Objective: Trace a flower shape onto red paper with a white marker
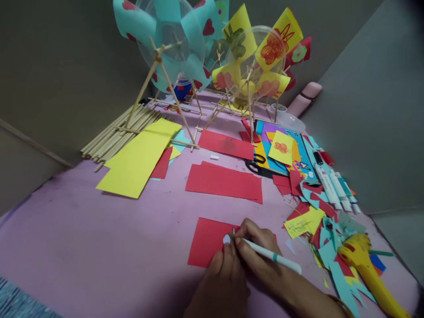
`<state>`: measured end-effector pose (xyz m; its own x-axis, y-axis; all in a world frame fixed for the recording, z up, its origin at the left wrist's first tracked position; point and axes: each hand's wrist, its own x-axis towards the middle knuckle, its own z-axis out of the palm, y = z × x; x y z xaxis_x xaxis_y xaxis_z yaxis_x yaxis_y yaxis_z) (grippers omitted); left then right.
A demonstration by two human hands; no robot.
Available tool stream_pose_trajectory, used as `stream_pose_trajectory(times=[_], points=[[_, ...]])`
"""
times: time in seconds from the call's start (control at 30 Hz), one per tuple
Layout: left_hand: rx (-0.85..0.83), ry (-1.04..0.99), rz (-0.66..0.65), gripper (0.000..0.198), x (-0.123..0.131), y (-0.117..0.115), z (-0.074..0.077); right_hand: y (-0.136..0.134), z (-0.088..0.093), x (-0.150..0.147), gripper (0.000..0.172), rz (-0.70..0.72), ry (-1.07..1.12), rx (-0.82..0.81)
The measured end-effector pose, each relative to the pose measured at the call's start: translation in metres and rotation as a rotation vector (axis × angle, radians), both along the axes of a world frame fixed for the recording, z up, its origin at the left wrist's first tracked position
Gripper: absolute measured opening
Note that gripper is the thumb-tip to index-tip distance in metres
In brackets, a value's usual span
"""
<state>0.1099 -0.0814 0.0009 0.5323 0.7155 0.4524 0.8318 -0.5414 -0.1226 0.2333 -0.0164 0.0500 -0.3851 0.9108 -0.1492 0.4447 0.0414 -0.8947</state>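
My right hand (256, 254) is closed round a white marker pen (278, 259) with a teal band, its tip at a red paper rectangle (207, 240) lying on the pink table (99, 247). My left hand (221, 282) rests beside it with fingers curled, pinching a small white cap (226, 239) at the pen's tip. Both hands overlap the red paper's right edge.
A stack of red sheets (223, 182), yellow sheets (139, 159), a bundle of wooden sticks (115, 134), two paper wheels on stick frames (179, 48), black scissors (258, 168), markers (331, 185), paper scraps (318, 221) and a yellow glue gun (367, 265) surround the hands.
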Motion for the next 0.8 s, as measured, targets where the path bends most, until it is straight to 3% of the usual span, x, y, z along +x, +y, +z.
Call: stream_pose_trajectory(times=[0.33, 0.8], points=[[-0.023, -0.001, -0.011, 0.034, 0.0004, 0.0004, 0.0002, -0.0011, -0.0046, -0.0009, 0.012, 0.075, -0.059, 0.180], [-0.004, 0.027, -0.037, 0.029, 0.0015, 0.0002, -0.0009, 0.0004, -0.0030, -0.0018, 0.011, 0.094, -0.078, 0.170]])
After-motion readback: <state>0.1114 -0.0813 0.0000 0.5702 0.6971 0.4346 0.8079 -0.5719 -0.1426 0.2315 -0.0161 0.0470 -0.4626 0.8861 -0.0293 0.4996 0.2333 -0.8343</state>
